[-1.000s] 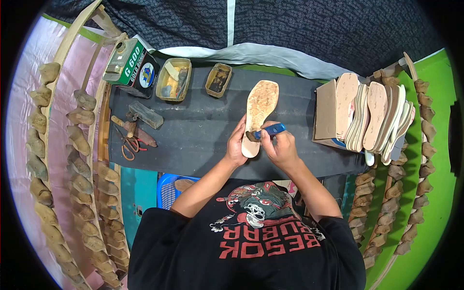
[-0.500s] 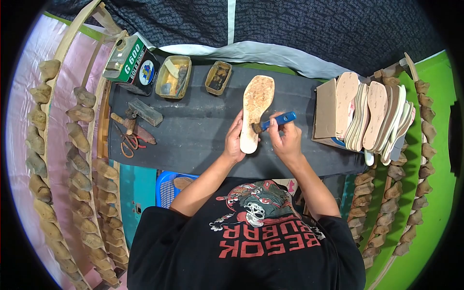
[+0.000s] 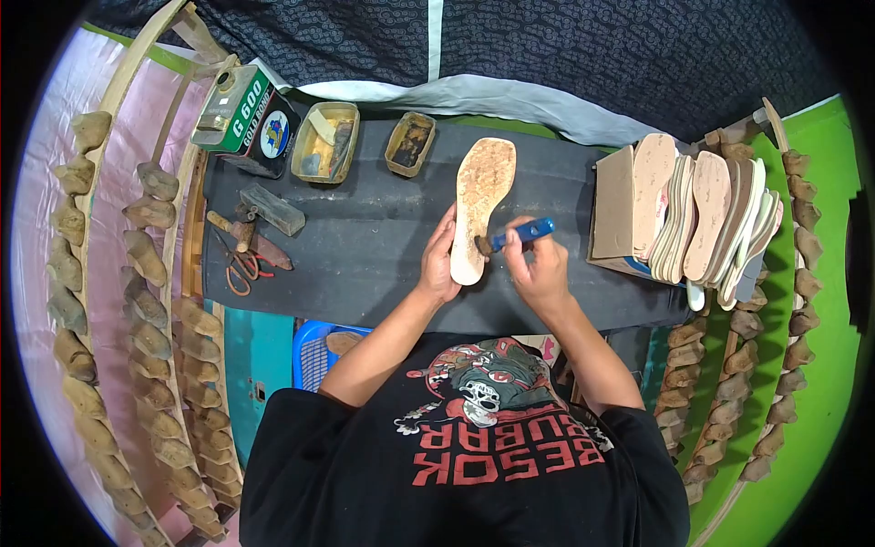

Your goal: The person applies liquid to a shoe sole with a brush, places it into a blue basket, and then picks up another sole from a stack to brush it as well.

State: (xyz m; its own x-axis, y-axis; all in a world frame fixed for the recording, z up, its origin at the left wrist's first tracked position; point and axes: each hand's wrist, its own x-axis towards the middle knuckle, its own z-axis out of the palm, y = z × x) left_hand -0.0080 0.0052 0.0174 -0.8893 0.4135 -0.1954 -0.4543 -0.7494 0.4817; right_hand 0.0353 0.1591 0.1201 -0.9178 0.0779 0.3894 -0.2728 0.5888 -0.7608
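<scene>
A pale shoe insole (image 3: 483,178), stained brown over its wide upper part, is held upright above the table. My left hand (image 3: 440,264) grips its lower left edge, with the fingers partly hidden behind it. In my right hand (image 3: 540,273) is a brush with a blue handle (image 3: 530,233), pinched between thumb and fingers. The brush's dark bristles touch the insole near its narrow middle, just above the paler heel end.
At the back left stand a G 600 can (image 3: 244,118) and two tubs (image 3: 326,143) (image 3: 410,144). Scissors (image 3: 242,273), a hammer (image 3: 239,232) and a dark block (image 3: 273,210) lie at left. A box (image 3: 612,205) of stacked insoles stands right; racks of shoe lasts flank the table.
The brush has moved slightly down and left across the insole, and its handle lies a little lower. The insole has shifted only slightly. Both hands keep their hold.
</scene>
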